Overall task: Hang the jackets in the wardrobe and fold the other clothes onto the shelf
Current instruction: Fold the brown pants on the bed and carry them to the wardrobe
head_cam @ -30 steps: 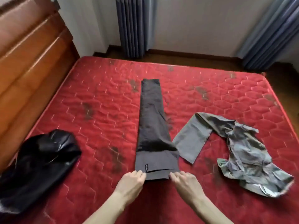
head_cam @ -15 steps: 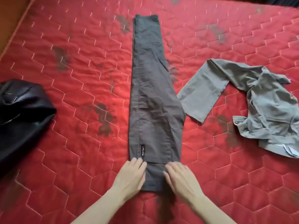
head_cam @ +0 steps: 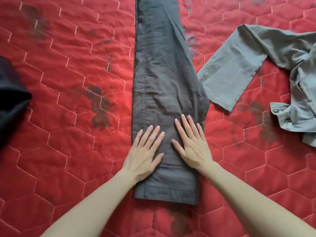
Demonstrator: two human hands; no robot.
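Note:
Dark grey trousers, folded lengthwise into a long strip, lie flat on the red quilted mattress and run from near me toward the top edge of view. My left hand lies flat on the trousers' near left part, fingers straight and spread. My right hand presses flat beside it on the right part, fingers straight. A lighter grey-green jacket lies crumpled at the right, one sleeve stretched toward the trousers and touching their edge.
A black garment lies bunched at the left edge of the mattress. Dark stains mark the red quilting around the trousers.
Both hands have slid up from the trousers' near hem and flattened out on the cloth. The view has tilted down and closer, hiding the wall, curtains and headboard.

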